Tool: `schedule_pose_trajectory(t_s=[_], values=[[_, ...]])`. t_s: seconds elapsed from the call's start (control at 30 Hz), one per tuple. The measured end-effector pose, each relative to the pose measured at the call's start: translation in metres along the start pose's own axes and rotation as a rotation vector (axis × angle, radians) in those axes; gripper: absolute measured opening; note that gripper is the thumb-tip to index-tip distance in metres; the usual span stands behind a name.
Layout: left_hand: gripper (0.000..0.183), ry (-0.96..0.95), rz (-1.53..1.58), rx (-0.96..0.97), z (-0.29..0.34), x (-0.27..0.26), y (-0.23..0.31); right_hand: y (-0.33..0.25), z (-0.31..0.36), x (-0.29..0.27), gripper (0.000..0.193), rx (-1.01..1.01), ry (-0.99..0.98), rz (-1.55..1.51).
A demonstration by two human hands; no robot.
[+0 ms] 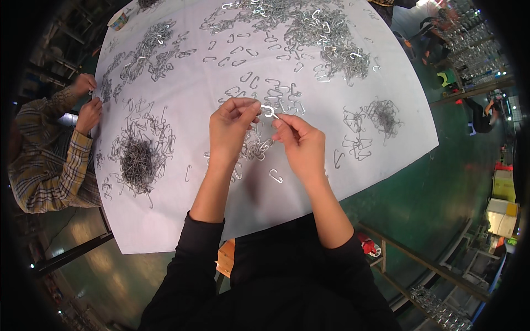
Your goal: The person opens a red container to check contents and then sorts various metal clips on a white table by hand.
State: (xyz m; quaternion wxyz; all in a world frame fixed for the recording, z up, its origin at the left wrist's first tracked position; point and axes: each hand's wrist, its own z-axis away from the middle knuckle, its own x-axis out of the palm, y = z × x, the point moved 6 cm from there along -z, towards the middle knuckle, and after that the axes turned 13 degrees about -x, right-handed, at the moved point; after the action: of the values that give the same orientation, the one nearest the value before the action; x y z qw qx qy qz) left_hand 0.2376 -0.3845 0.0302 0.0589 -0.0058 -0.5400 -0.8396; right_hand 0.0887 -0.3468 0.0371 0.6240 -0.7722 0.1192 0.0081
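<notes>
My left hand (pixel 232 129) pinches a bright silver carabiner hook (pixel 267 108) between thumb and fingers, above the middle of the white-covered table (pixel 301 201). Close beside it, my right hand (pixel 306 148) is closed in a pinch on a thin metal wire piece (pixel 277 116) that meets the hook; how the two join is too small to make out. Under and behind my hands lie loose carabiner hooks (pixel 282 94). A single open hook (pixel 276 176) rests on the cloth between my forearms.
Thin bent wires form a dense pile (pixel 137 160) at left and a smaller heap (pixel 385 117) at right. Larger heaps of hooks (pixel 320 36) cover the far side. A paper cup (pixel 117 21) stands far left. Another person in a plaid sleeve (pixel 77 157) works at the left edge.
</notes>
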Motion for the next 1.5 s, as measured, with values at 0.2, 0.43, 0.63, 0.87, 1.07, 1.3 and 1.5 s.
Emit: schedule_pose_trajectory(t_s=[0.2,0.43,0.63,0.87,1.07,1.3,1.5], values=[[0.014,-0.035,0.030,-0.029,-0.003,-0.001,-0.005,-0.021,0.001,0.001,0.017,-0.595,0.058,0.559],[0.011,-0.203,-0.077,-0.124,-0.020,-0.008,-0.009,-0.018,0.003,0.010,0.036,-0.618,-0.183,0.742],[0.010,-0.261,-0.010,-0.230,-0.032,-0.003,-0.016,-0.020,-0.007,0.011,0.036,-0.704,-0.180,0.755],[0.011,-0.220,-0.263,-0.150,-0.043,0.016,-0.018,-0.002,-0.028,-0.002,0.024,-0.569,-0.137,0.740],[0.013,-0.104,-0.644,0.102,-0.067,0.038,-0.010,0.020,-0.040,-0.026,0.011,-0.416,-0.151,0.668],[0.029,-0.064,-0.813,0.768,-0.121,0.152,0.023,0.030,-0.034,-0.045,0.010,-0.311,-0.210,0.669],[0.044,-0.020,-0.800,0.743,-0.138,0.197,0.043,0.034,-0.101,-0.108,0.038,-0.252,-0.080,0.761]])
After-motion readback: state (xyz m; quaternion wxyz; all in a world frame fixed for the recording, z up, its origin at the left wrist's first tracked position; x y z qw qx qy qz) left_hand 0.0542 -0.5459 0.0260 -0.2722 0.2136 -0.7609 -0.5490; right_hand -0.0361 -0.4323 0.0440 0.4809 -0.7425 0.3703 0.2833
